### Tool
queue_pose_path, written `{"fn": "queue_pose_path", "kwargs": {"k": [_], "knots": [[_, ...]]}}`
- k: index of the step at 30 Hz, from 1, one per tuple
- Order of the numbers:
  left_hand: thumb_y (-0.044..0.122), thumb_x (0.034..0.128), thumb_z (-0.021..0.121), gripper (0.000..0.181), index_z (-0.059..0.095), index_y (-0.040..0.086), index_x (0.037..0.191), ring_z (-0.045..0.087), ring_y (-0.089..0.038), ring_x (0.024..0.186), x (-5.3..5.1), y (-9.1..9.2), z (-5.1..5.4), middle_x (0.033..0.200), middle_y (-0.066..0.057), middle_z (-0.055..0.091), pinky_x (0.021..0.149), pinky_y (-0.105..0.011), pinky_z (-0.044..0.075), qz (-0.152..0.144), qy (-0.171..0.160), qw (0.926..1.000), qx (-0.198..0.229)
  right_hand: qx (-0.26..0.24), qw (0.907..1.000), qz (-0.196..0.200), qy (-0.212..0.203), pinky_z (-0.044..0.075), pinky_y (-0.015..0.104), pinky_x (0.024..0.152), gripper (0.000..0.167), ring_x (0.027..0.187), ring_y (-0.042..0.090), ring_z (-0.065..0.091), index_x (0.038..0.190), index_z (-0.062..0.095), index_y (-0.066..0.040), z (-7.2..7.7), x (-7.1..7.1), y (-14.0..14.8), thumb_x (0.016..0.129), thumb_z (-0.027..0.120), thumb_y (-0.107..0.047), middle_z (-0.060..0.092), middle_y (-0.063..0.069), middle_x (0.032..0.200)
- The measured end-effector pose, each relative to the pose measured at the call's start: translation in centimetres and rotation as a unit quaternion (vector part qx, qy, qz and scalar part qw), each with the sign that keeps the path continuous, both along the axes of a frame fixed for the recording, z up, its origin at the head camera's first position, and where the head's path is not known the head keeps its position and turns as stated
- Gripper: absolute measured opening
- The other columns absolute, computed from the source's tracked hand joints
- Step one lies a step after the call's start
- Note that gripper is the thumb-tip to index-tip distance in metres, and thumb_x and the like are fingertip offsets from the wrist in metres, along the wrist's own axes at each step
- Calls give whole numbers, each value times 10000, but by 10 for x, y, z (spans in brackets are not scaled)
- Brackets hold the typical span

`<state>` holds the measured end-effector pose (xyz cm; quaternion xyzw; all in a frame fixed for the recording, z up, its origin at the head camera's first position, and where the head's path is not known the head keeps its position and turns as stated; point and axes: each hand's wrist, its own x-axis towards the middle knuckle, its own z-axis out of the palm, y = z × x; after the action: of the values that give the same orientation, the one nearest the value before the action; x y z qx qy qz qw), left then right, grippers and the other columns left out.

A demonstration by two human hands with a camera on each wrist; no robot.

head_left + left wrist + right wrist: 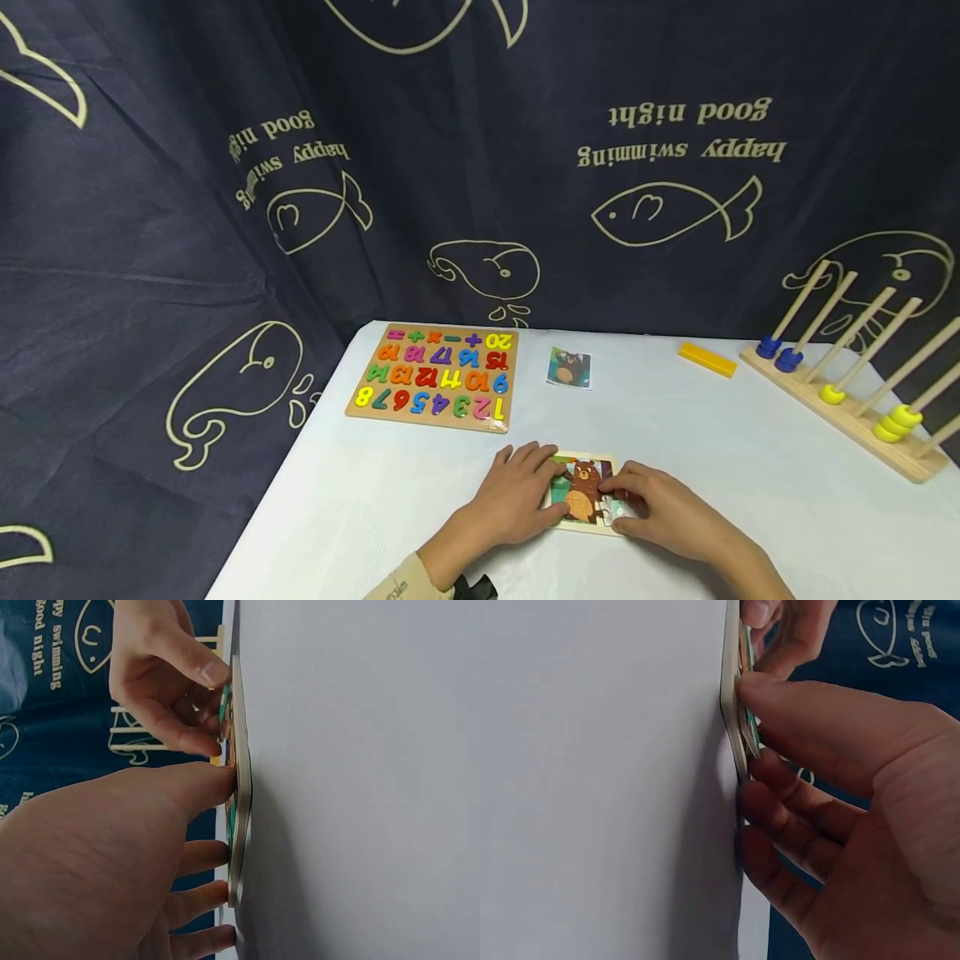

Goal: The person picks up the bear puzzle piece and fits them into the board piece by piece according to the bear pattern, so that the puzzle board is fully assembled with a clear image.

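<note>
A small bear jigsaw puzzle (pixel 583 479) in a pale wooden tray lies near the table's front. My left hand (pixel 517 493) rests over its left side, thumb and a fingertip touching it, fingers fairly straight. At the lower right corner, my right hand (pixel 667 510) pinches a puzzle piece (pixel 617 507) between thumb and fingers. The right wrist view shows this piece (pixel 751 733) tilted, one edge raised above the tray (pixel 731 682); the thumb lies at the tray's rim. In the left wrist view, the left thumb touches the tray edge (pixel 241 795).
A wooden number board (pixel 431 379) lies at the back left, beside a bear picture card (pixel 569 368). A yellow-orange block (pixel 707 360) and a pegged bead stand (pixel 840 408) are at the back right. Dark printed cloth (pixel 480 167) hangs behind the white table (pixel 420 475).
</note>
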<state>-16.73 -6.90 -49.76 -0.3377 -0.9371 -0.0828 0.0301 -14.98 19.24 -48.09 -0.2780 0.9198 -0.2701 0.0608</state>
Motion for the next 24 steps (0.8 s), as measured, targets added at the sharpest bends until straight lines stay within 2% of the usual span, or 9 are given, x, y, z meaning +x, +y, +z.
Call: {"fn": "queue_pose_path", "kwargs": {"k": [4, 13, 20, 24], "knots": [[592, 919, 486, 546, 540, 247, 1339, 367, -230, 1333, 1, 0, 0, 1464, 12, 407, 1021, -557, 327, 12, -17, 10000, -29, -48, 10000, 16, -79, 421, 236, 665, 346, 772, 36, 485, 1102, 709, -179, 0, 1, 2, 812, 762, -361, 519, -166, 911], [593, 921, 482, 546, 541, 243, 1337, 365, -226, 1335, 0, 2, 1, 1464, 7, 406, 1024, -551, 328, -21, 37, 10000, -41, -31, 9998, -63, 160, 366, 206, 592, 389, 703, 19, 451, 1102, 724, -139, -3, 4, -3, 798, 769, -378, 460, -142, 826], [587, 923, 484, 542, 540, 245, 1340, 367, -233, 1333, -1, 2, 0, 1465, 10, 403, 1026, -551, 325, -36, 3, 10000, -43, 59, 9986, 57, 529, 375, 198, 619, 416, 726, 21, 431, 1131, 734, -124, -3, 8, -3, 804, 763, -381, 469, -166, 944], [588, 924, 481, 543, 542, 242, 1338, 368, -237, 1332, 0, 1, 1, 1465, 11, 404, 1029, -548, 323, -23, 16, 10000, -51, 137, 9974, 10, 712, 375, 193, 602, 415, 720, 10, 415, 1121, 735, -118, -2, 12, -4, 800, 768, -378, 452, -177, 931]]}}
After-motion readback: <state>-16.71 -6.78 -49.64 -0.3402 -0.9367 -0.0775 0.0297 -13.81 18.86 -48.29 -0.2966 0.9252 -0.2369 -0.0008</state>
